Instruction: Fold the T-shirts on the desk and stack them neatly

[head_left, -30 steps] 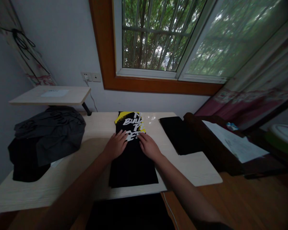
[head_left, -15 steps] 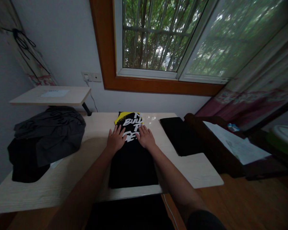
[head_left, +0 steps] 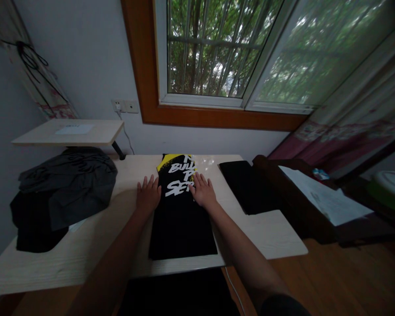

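Left hand (head_left: pixel 148 196) spread empty beside the folded black fabric garment with white-and-yellow print (head_left: pixel 182 232), right hand (head_left: pixel 203 192) flat on it, ungripping; sideways drag could rumple it imo.

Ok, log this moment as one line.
left hand: open, at left edge of printed black garment | right hand: open, on its right edge | garment: folded, on table | left of it: crumpled dark clothes

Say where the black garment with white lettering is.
In the head view, the garment lies flat at lower centre on the light table, the left hand at its left edge and the right hand on its right side.
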A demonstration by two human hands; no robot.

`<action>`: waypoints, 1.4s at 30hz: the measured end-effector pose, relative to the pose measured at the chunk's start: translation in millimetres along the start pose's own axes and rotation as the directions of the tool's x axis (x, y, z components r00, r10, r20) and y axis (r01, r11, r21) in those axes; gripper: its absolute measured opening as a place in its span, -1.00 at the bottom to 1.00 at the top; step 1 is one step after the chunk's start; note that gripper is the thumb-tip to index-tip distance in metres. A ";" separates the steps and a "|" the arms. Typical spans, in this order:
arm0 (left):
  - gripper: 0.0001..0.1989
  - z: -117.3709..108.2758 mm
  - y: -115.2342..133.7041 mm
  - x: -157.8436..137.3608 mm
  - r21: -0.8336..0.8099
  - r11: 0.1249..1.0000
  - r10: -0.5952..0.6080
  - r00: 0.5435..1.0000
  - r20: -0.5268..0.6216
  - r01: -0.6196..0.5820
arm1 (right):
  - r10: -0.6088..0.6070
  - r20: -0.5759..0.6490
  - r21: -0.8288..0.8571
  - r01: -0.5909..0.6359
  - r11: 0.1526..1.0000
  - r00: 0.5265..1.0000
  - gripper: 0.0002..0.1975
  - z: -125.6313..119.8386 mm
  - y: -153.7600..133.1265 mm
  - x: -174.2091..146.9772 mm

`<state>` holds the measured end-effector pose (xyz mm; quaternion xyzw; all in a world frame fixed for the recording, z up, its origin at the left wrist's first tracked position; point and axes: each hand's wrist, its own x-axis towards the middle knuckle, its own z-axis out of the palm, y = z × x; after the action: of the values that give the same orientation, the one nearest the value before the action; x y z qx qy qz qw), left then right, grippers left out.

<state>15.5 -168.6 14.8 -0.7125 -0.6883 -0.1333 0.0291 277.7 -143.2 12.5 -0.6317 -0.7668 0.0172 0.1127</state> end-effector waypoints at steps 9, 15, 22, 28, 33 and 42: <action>-0.44 -3.2 -3.8 -1.5 -0.016 0.999 0.037 0.999 0.037 -0.037 | -0.025 -0.036 0.012 0.025 1.000 0.999 -0.40 -0.7 5.7 -19.0; -0.45 2.4 -19.8 -3.8 -0.077 0.990 0.120 0.991 0.059 -0.115 | -0.092 -0.037 0.022 0.093 0.995 0.995 -0.44 -4.9 16.4 -38.0; -0.45 4.1 -57.2 -16.6 -0.232 0.921 0.343 0.934 0.096 -0.314 | -0.177 -0.076 0.120 0.185 0.975 0.981 -0.50 -2.7 40.1 -55.1; -0.40 -2.4 -72.1 -29.3 -0.270 0.875 0.440 0.892 0.101 -0.401 | -0.224 -0.168 0.282 0.265 0.922 0.960 -0.51 -4.1 54.2 -63.5; -0.49 -9.9 -69.3 -36.5 -0.247 0.835 0.512 0.858 0.022 -0.492 | -0.213 -0.254 0.350 0.295 0.889 0.943 -0.53 -0.1 56.6 -65.7; -0.68 -17.4 -62.2 -48.1 -0.232 0.700 0.662 0.736 -0.145 -0.675 | -0.174 -0.300 0.380 0.284 0.880 0.938 -0.75 -11.9 47.6 -70.2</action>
<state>-49.4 -216.2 11.7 -0.9068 -0.3572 -0.2238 -0.0044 338.3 -203.3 5.5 -0.4938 -0.7938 0.0850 0.3447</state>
